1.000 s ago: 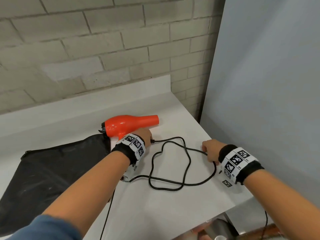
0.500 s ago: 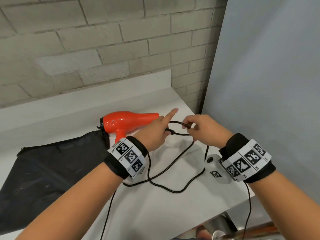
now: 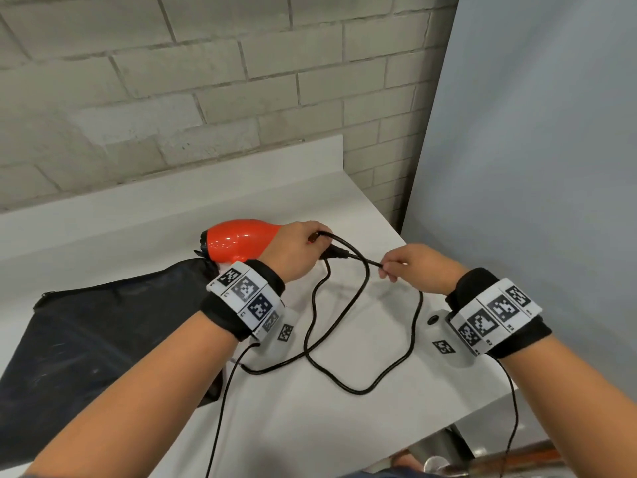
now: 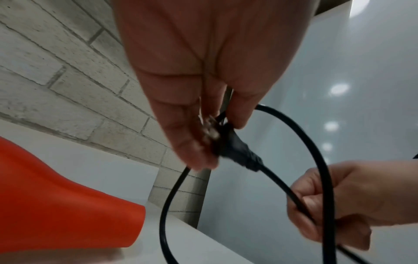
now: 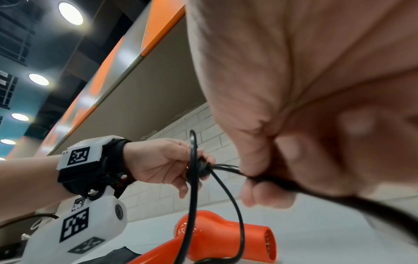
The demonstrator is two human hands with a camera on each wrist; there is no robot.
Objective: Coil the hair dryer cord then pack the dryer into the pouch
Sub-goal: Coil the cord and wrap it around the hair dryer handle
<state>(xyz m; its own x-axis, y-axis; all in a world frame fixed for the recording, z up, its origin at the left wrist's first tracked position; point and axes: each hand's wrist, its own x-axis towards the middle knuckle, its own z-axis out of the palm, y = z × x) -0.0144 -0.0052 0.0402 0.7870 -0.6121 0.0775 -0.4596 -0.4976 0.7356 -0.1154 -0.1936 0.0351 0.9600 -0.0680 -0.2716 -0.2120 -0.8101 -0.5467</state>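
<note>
The orange hair dryer (image 3: 238,240) (image 4: 56,205) (image 5: 226,234) lies on the white table (image 3: 293,429), nozzle to the right. Its black cord (image 3: 389,370) (image 4: 321,169) (image 5: 192,178) loops over the table in front. My left hand (image 3: 296,251) (image 4: 203,100) (image 5: 158,164) is raised just right of the dryer and grips the plug (image 4: 235,150) together with one loop of cord. My right hand (image 3: 413,267) (image 4: 353,201) (image 5: 267,187) pinches the cord a short way right of the plug. The black pouch (image 3: 93,336) lies flat at the left, against the dryer's back end.
A brick wall (image 3: 206,81) stands behind the table's raised back lip. A grey panel (image 3: 534,167) closes off the right side, close to the table's right edge. Thin sensor cables (image 3: 220,408) hang from both wristbands. Metal fittings (image 3: 437,460) show below the front edge.
Both hands rose from the table and met above it. The left hand now grips the plug with a loop of cord; the right has slid back along the cord, drawing it out.
</note>
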